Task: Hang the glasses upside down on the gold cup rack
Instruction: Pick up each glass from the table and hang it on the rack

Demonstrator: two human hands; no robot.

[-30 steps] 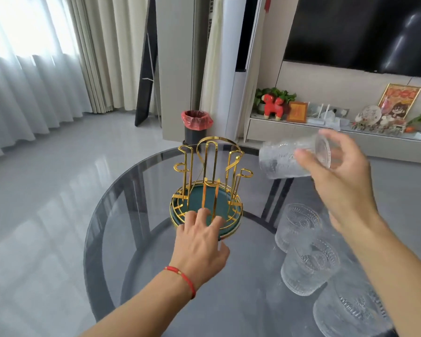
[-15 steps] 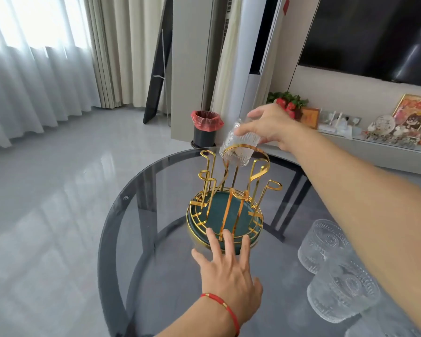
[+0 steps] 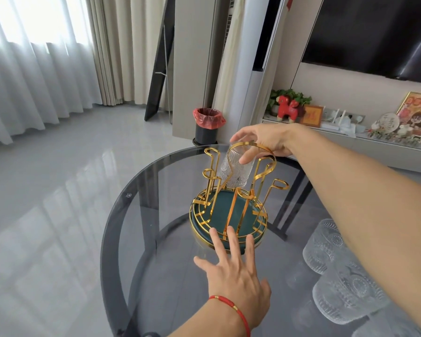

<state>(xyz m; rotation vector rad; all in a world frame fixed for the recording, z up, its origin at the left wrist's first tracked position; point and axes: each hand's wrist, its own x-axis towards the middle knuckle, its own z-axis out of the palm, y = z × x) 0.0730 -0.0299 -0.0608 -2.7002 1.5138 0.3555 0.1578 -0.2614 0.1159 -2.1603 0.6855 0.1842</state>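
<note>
The gold cup rack (image 3: pixel 229 215) with a round green base stands on the dark glass table (image 3: pixel 156 239). An embossed clear glass (image 3: pixel 236 171) is upside down over a far peg of the rack, behind the gold handle loop. My right hand (image 3: pixel 263 142) reaches over the rack and its fingers still touch the top of that glass. My left hand (image 3: pixel 233 271), with a red string bracelet at the wrist, lies flat with fingers spread, fingertips on the rack's near rim. Two more embossed glasses (image 3: pixel 323 246) (image 3: pixel 345 293) stand on the table under my right forearm.
Part of another glass (image 3: pixel 384 324) shows at the bottom right corner. Beyond the table stand a black bin with a red bag (image 3: pixel 208 126), a low shelf with ornaments (image 3: pixel 350 125) and a wall television (image 3: pixel 374 35). Curtains hang at the left.
My right hand has lowered the upturned glass down onto a far peg of the rack. My left hand has stayed at the rack's near rim.
</note>
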